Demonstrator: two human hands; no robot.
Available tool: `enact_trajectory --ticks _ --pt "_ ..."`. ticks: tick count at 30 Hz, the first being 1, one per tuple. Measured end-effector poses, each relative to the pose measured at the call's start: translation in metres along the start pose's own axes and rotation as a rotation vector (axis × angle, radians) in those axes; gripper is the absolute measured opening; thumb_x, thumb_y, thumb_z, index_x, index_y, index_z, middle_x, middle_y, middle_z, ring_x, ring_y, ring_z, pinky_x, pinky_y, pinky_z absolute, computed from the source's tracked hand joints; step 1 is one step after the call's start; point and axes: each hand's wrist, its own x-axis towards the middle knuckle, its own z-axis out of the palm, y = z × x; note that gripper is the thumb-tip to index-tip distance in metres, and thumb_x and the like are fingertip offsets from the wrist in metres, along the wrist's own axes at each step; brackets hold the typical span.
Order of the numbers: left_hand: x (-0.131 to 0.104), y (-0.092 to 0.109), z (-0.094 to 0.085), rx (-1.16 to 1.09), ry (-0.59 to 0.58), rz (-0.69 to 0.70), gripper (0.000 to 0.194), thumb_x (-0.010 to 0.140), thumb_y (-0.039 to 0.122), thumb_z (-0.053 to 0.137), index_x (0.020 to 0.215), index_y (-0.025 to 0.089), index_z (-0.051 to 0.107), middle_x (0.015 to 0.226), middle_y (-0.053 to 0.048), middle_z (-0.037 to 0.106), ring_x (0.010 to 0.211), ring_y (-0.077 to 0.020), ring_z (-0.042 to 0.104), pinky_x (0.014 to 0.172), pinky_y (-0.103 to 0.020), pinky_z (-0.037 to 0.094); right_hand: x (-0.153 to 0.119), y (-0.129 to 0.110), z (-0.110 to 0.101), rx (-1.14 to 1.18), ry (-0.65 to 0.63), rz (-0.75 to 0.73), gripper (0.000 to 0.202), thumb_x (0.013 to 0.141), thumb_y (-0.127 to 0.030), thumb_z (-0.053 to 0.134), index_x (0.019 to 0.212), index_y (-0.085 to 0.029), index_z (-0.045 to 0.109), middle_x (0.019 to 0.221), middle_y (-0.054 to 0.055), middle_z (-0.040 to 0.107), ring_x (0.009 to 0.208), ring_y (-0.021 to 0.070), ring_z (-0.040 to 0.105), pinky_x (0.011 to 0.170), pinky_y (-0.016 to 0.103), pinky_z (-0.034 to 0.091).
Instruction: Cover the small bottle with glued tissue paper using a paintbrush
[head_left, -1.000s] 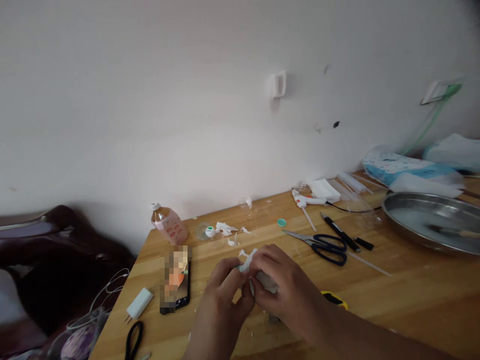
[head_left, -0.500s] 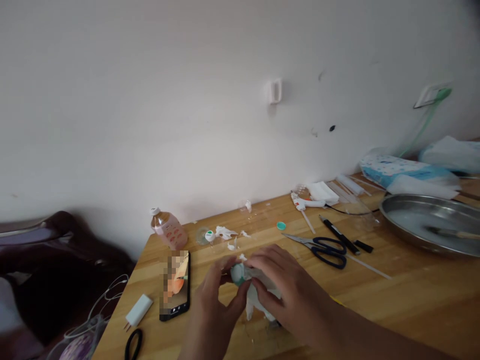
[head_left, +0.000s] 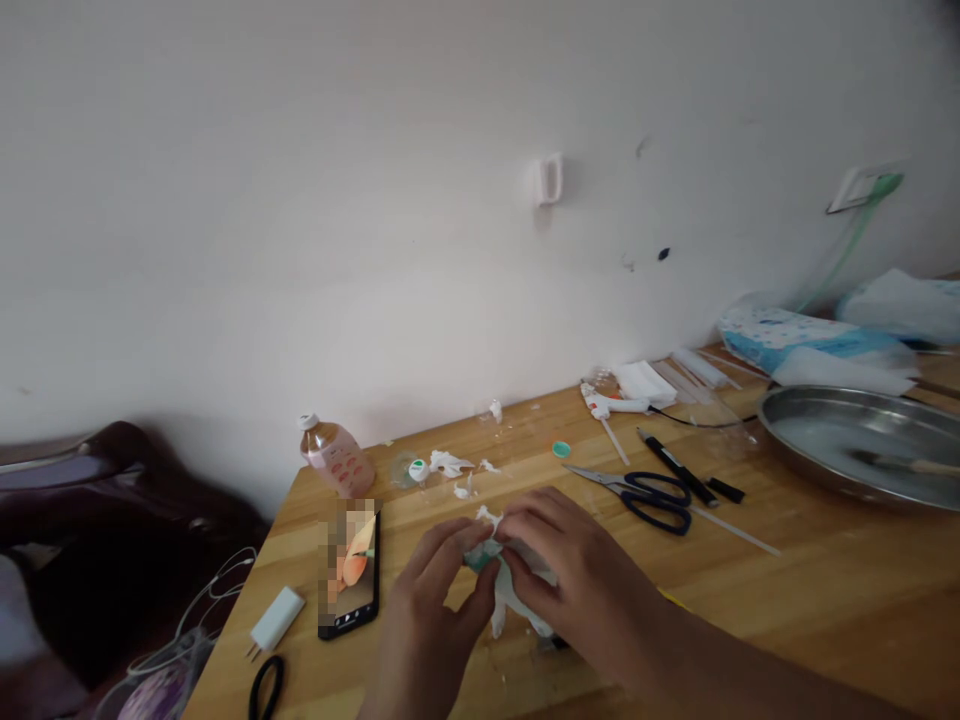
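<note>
Over there, a plain pale wall in dim, soft light, a white socket plate on it, and a wood-grain table against it

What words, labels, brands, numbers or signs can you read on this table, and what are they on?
No text can be read for certain.
Bottle: red printed marks, no legible words.
White cap: green mark, too small.
Black pen: pale label, too small.
Blue and white packet: print too blurred.
Phone: small icons at the bottom, no legible words.
</note>
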Motion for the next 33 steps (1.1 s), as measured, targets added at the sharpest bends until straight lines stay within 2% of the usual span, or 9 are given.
enact_trajectory --ticks 11,15,19,22,27,33 --pt "-0.001 0.002 0.003 -0.052 0.032 -0.027 0.028 0.082 0.008 0.06 0.105 0.024 0.065 0.106 -0.004 0.071 0.099 -0.017 0.069 0.087 -0.028 0.057 0.0 -0.004 -0.003 0.052 -0.017 0.079 0.02 0.079 0.001 0.052 0.082 -0.019 0.052 0.089 0.002 0.058 0.088 0.0182 0.053 0.078 0.032 0.045" --pt "-0.002 0.003 0.003 -0.062 0.028 -0.042 0.03 0.082 0.008 0.061 0.106 0.024 0.066 0.106 -0.004 0.071 0.1 -0.0177 0.069 0.087 -0.029 0.057 0.0 -0.006 -0.009 0.098 -0.051 0.104 0.022 0.082 -0.003 0.052 0.095 -0.021 0.054 0.097 0.004 0.059 0.095 0.0189 0.055 0.083 0.034 0.047" --pt "-0.004 0.003 0.006 -0.119 0.068 -0.119 0.043 0.082 0.011 0.062 0.121 0.029 0.06 0.109 -0.002 0.071 0.096 -0.0166 0.07 0.083 -0.029 0.059 -0.001 -0.007 -0.013 0.109 -0.055 0.105 0.028 0.084 -0.009 0.056 0.108 -0.022 0.055 0.108 0.006 0.059 0.103 0.0203 0.055 0.09 0.037 0.047" --pt "-0.006 0.003 0.007 -0.145 0.09 -0.149 0.049 0.083 0.013 0.059 0.128 0.031 0.054 0.113 -0.001 0.071 0.095 -0.0156 0.07 0.085 -0.03 0.058 -0.001 -0.007 -0.012 0.096 -0.047 0.084 0.022 0.083 -0.008 0.057 0.101 -0.021 0.058 0.106 0.005 0.06 0.101 0.0206 0.055 0.089 0.038 0.047" --pt "-0.007 0.002 0.008 -0.13 0.043 -0.144 0.052 0.083 0.012 0.058 0.13 0.033 0.051 0.113 0.0 0.07 0.098 -0.0152 0.069 0.088 -0.031 0.057 0.002 -0.007 -0.011 0.082 -0.022 0.059 0.018 0.082 -0.005 0.055 0.092 -0.02 0.058 0.097 0.004 0.061 0.096 0.0207 0.055 0.085 0.038 0.046" --pt "-0.007 0.002 0.008 -0.145 0.049 -0.106 0.053 0.08 0.009 0.058 0.128 0.03 0.054 0.112 -0.003 0.071 0.097 -0.0172 0.071 0.087 -0.032 0.058 0.002 -0.005 -0.013 0.154 -0.059 0.173 0.02 0.079 -0.004 0.054 0.089 -0.021 0.056 0.095 0.002 0.059 0.095 0.0184 0.055 0.085 0.034 0.045"
